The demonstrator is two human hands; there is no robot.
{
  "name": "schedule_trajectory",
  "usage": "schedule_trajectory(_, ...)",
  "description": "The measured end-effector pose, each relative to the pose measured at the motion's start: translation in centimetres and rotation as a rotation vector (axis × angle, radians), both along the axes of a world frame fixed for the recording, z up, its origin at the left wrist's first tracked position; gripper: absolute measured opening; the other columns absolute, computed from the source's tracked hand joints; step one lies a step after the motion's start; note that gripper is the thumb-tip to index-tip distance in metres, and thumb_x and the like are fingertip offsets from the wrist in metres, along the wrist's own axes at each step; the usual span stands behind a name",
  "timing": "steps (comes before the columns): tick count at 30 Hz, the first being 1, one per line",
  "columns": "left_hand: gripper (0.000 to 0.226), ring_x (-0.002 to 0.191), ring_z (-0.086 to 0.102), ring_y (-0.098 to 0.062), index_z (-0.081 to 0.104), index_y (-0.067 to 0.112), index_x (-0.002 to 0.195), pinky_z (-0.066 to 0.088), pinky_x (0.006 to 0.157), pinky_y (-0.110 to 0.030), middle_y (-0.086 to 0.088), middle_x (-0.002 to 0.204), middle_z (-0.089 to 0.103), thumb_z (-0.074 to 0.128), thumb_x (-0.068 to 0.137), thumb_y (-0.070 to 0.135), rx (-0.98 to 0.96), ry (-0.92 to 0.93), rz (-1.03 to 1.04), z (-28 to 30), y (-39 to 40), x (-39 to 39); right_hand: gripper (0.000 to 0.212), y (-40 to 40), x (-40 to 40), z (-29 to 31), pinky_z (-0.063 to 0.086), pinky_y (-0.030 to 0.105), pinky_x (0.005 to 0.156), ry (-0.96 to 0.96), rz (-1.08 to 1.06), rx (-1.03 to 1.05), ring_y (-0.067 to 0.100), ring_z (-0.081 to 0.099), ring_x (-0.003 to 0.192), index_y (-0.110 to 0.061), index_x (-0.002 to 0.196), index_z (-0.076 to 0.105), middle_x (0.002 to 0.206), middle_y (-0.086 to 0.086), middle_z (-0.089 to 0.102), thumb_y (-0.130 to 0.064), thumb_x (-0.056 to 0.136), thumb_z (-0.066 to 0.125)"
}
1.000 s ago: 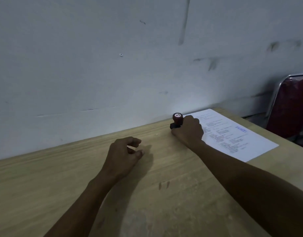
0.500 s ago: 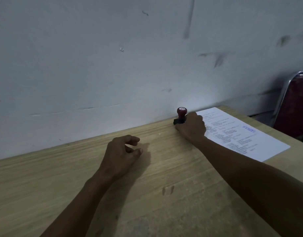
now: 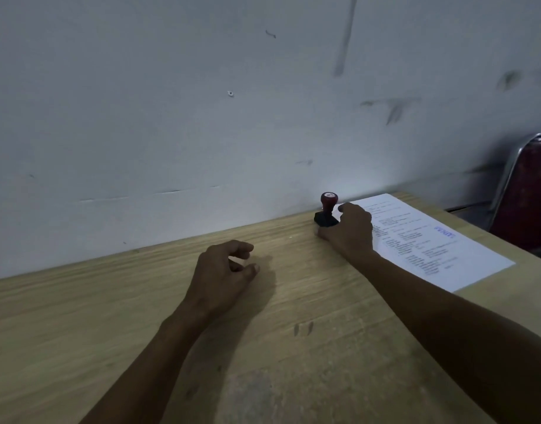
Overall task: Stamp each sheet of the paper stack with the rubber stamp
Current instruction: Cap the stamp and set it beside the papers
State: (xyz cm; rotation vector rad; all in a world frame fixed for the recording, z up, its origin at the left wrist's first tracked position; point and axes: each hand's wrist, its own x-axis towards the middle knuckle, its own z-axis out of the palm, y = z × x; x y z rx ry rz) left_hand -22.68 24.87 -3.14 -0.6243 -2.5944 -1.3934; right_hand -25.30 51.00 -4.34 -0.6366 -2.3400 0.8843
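The rubber stamp (image 3: pixel 326 211), with a red handle and a black base, stands upright on the wooden table (image 3: pixel 110 307) close to the wall. My right hand (image 3: pixel 350 232) lies just to its right, fingers loosened beside the base and the handle bare. The paper stack (image 3: pixel 468 261) lies under and to the right of that hand; its top sheet has printed text and a blue stamp mark (image 3: pixel 445 232). My left hand (image 3: pixel 223 273) rests on the table left of centre, fingers loosely curled around nothing.
A pale, scuffed wall (image 3: pixel 232 117) runs along the table's far edge. A red chair with a metal frame (image 3: pixel 529 191) stands past the table's right end.
My right hand has set the stamp down by the wall and drawn its fingers off the handle, so more of the stamp shows. The left hand has stayed put.
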Motion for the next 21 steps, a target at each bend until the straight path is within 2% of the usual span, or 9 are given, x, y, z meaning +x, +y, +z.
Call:
schedule_trajectory(1, 0.034, 0.077, 0.065, -0.003, 0.067, 0.018, 0.112, 0.044, 0.058, -0.003, 0.005, 0.102, 0.067, 0.076, 0.079, 0.018, 0.005, 0.006, 0.003, 0.1, -0.1, 0.3, 0.058, -0.4, 0.5, 0.2, 0.038, 0.030, 0.076, -0.015, 0.001, 0.013, 0.022, 0.055, 0.102, -0.006, 0.109, 0.061, 0.099, 0.001, 0.059, -0.027, 0.062, 0.086)
schedule_trajectory(3, 0.034, 0.077, 0.066, -0.004, 0.068, 0.018, 0.112, 0.045, 0.059, -0.004, 0.005, 0.102, 0.067, 0.076, 0.079, 0.018, 0.018, 0.010, 0.013, 0.5, -0.5, 1.2, 0.056, -1.4, 1.8, 0.4, 0.042, 0.032, 0.078, -0.026, -0.002, 0.049, 0.025, 0.055, 0.106, -0.011, 0.112, 0.057, 0.108, 0.005, 0.059, -0.025, 0.064, 0.082)
schedule_trajectory(6, 0.034, 0.079, 0.066, -0.006, 0.067, 0.020, 0.112, 0.046, 0.060, -0.007, 0.007, 0.102, 0.067, 0.076, 0.079, 0.021, 0.029, 0.013, 0.028, 1.0, -1.4, 2.7, 0.034, -3.6, 4.4, 0.5, 0.044, 0.034, 0.073, 0.020, 0.034, 0.104, 0.023, 0.056, 0.094, -0.017, 0.097, 0.058, 0.097, 0.000, 0.056, -0.019, 0.068, 0.076)
schedule_trajectory(9, 0.034, 0.080, 0.066, -0.007, 0.067, 0.021, 0.112, 0.046, 0.063, -0.011, 0.008, 0.102, 0.068, 0.076, 0.079, 0.022, 0.060, 0.016, 0.052, 1.6, -2.8, 4.6, 0.021, -6.4, 7.3, 0.9, 0.047, 0.032, 0.068, 0.028, 0.167, 0.073, 0.018, 0.059, 0.083, -0.021, 0.083, 0.059, 0.085, -0.004, 0.058, -0.019, 0.070, 0.076)
schedule_trajectory(12, 0.033, 0.078, 0.067, -0.009, 0.068, 0.022, 0.110, 0.047, 0.063, -0.013, 0.008, 0.100, 0.069, 0.076, 0.079, 0.020, 0.095, 0.017, 0.096, 2.4, -4.8, 6.5, 0.016, -9.8, 9.9, 1.3, 0.052, 0.036, 0.071, 0.018, 0.325, 0.073, 0.017, 0.059, 0.081, -0.022, 0.078, 0.062, 0.082, -0.003, 0.061, -0.019, 0.071, 0.076)
schedule_trajectory(17, 0.031, 0.078, 0.068, -0.016, 0.069, 0.017, 0.109, 0.054, 0.069, -0.025, 0.003, 0.098, 0.070, 0.077, 0.078, 0.017, 0.128, 0.032, 0.172, 3.1, -9.6, 9.9, 0.012, -16.0, 13.3, 2.2, 0.052, 0.030, 0.063, 0.039, 0.490, 0.076, 0.005, 0.056, 0.068, -0.024, 0.077, 0.067, 0.070, -0.014, 0.057, -0.021, 0.071, 0.077)
schedule_trajectory(21, 0.031, 0.075, 0.067, -0.014, 0.069, 0.018, 0.109, 0.051, 0.063, -0.021, 0.005, 0.097, 0.070, 0.076, 0.079, 0.017, 0.150, 0.020, 0.247, 3.2, -14.6, 12.5, 0.012, -21.3, 15.0, 2.7, 0.050, 0.028, 0.062, 0.053, 0.565, 0.056, 0.005, 0.056, 0.065, -0.025, 0.075, 0.067, 0.066, -0.014, 0.057, -0.021, 0.070, 0.077)
